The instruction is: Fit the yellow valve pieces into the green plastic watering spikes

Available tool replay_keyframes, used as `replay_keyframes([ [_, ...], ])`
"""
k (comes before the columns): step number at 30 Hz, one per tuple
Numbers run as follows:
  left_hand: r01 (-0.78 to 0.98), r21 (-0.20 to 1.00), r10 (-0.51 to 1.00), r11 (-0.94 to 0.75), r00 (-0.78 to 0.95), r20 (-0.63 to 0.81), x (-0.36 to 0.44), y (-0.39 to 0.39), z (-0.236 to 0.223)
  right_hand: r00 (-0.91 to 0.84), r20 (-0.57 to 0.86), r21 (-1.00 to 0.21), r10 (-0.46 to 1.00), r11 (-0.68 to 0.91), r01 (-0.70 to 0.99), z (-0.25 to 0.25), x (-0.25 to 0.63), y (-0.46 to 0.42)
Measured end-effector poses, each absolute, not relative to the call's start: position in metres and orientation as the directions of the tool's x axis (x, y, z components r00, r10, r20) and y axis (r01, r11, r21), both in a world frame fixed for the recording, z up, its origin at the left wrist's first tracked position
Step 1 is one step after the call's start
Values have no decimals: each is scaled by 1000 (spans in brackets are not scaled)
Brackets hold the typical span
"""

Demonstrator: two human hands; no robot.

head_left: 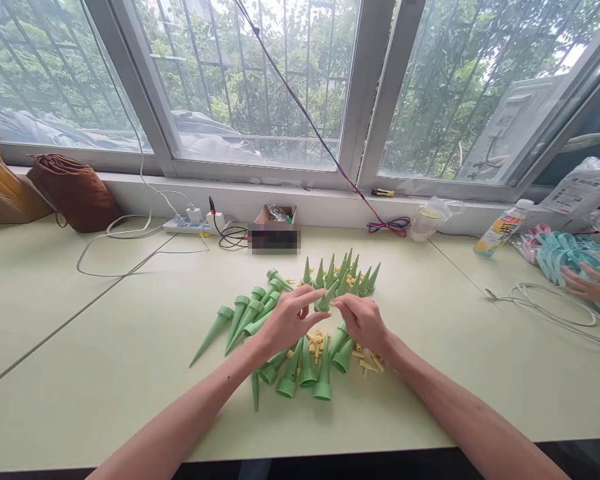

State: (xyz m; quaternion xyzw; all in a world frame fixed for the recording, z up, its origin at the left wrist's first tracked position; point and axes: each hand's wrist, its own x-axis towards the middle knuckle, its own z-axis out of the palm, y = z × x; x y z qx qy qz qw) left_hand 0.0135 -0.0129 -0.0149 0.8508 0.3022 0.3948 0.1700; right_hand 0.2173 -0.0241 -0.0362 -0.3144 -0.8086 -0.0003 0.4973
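Observation:
A green plastic spike, a hollow cone with a wide ribbed cap end, is held point up between the thumb and fingers of my left hand. Right beside it, my right hand is closed in a pinch. What sits in that pinch is mostly hidden; only a pale speck shows at the fingertips. Several more green spikes lie on their sides to the left, and others lie nearer me. Small yellow plastic pieces are scattered between and below my hands. Behind them stands a group of upright green spikes.
A small open box, a power strip and cables lie along the window side. To the right are a bottle, a coiled white cable and teal items under another person's hand. A brown bag sits at the far left.

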Motion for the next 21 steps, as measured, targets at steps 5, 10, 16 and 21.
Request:
replay_keyframes([
  [5, 399, 528, 659, -750, 515, 548, 13, -14, -14, -297, 801, -332, 520, 799, 501, -34, 217, -25],
  [10, 438, 538, 691, -721, 510, 512, 14, -15, -11, -273, 788, -379, 551, 785, 490, -34, 216, -25],
  [16, 450, 631, 771, -632, 451, 450, 14, -16, -6, -244, 739, -479, 628, 745, 465, -33, 215, -26],
  [21, 432, 751, 854, -500, 390, 344, 13, -17, 3, -279, 700, -494, 657, 729, 474, -34, 215, -26],
])
